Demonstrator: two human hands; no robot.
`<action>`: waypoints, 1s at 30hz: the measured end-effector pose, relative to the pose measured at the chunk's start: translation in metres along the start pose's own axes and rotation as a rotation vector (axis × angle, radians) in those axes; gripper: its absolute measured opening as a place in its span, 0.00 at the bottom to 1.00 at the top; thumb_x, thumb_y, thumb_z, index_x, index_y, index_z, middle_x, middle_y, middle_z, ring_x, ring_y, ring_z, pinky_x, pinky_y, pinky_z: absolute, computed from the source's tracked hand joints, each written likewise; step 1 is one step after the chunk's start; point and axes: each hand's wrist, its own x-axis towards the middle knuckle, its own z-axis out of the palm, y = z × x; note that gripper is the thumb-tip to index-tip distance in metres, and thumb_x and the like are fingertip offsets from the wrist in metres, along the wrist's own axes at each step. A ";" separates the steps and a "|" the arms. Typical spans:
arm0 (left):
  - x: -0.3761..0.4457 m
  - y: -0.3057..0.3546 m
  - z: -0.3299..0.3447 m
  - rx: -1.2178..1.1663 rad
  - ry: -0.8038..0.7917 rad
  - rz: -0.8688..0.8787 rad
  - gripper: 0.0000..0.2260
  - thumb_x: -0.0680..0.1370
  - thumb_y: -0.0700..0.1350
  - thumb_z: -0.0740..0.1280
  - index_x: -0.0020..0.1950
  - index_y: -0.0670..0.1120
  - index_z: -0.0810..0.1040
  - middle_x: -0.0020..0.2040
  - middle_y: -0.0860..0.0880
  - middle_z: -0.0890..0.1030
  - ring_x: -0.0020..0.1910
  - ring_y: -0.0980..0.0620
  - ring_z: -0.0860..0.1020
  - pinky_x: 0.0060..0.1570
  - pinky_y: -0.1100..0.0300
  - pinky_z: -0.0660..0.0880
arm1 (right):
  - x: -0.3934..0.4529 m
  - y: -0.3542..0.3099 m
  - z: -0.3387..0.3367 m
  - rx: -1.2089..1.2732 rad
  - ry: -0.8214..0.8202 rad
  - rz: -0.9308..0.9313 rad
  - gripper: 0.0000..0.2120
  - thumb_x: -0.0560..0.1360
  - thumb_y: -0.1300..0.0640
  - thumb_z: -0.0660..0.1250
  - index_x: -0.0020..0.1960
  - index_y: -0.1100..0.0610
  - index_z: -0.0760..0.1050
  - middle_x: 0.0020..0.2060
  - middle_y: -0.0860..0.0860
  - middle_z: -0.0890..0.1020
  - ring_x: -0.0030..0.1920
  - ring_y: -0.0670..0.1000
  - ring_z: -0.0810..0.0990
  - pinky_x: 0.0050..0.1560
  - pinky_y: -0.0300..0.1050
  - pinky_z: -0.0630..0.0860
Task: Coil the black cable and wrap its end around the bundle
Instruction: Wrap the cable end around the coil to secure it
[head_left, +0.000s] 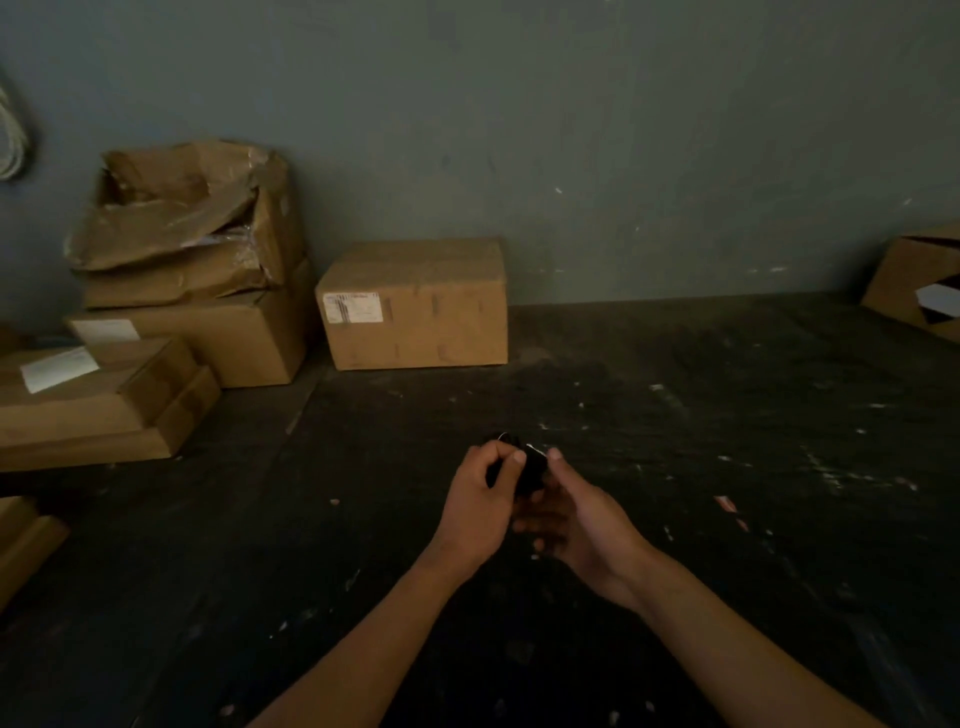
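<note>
A small black cable bundle (531, 470) is held between both hands above the dark floor. My left hand (480, 506) grips its left side with thumb and fingers curled around it. On the right side, my right hand (574, 519) pinches the bundle, thumb on top and fingers underneath. A thin light glint shows along the bundle's top edge. Most of the cable is hidden by my fingers and by the dim light, so its loops and its end cannot be made out.
Several cardboard boxes (171, 312) are stacked at the left against the grey wall, and one closed labelled box (415, 306) stands in the middle. Another box (919, 286) lies at the far right. The dark floor (675, 415) is speckled with pale marks.
</note>
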 end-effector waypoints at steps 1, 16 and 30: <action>0.000 0.000 0.000 0.029 0.016 0.032 0.08 0.81 0.47 0.61 0.51 0.47 0.79 0.54 0.49 0.76 0.52 0.56 0.77 0.47 0.68 0.74 | 0.000 0.001 0.000 0.024 -0.015 0.024 0.23 0.75 0.37 0.62 0.52 0.55 0.83 0.43 0.55 0.85 0.47 0.56 0.81 0.45 0.49 0.72; 0.029 -0.008 0.000 0.074 0.021 0.108 0.07 0.80 0.48 0.62 0.48 0.53 0.80 0.52 0.52 0.75 0.51 0.58 0.77 0.54 0.55 0.77 | 0.024 -0.004 -0.001 0.081 -0.042 -0.029 0.11 0.75 0.64 0.67 0.56 0.57 0.80 0.48 0.56 0.85 0.45 0.53 0.80 0.43 0.45 0.74; 0.026 -0.015 -0.001 0.014 -0.043 0.053 0.07 0.81 0.43 0.62 0.50 0.44 0.79 0.54 0.45 0.76 0.49 0.55 0.77 0.40 0.75 0.74 | 0.027 0.004 -0.001 0.084 -0.030 -0.012 0.12 0.76 0.56 0.68 0.57 0.60 0.79 0.50 0.56 0.86 0.48 0.54 0.82 0.45 0.47 0.74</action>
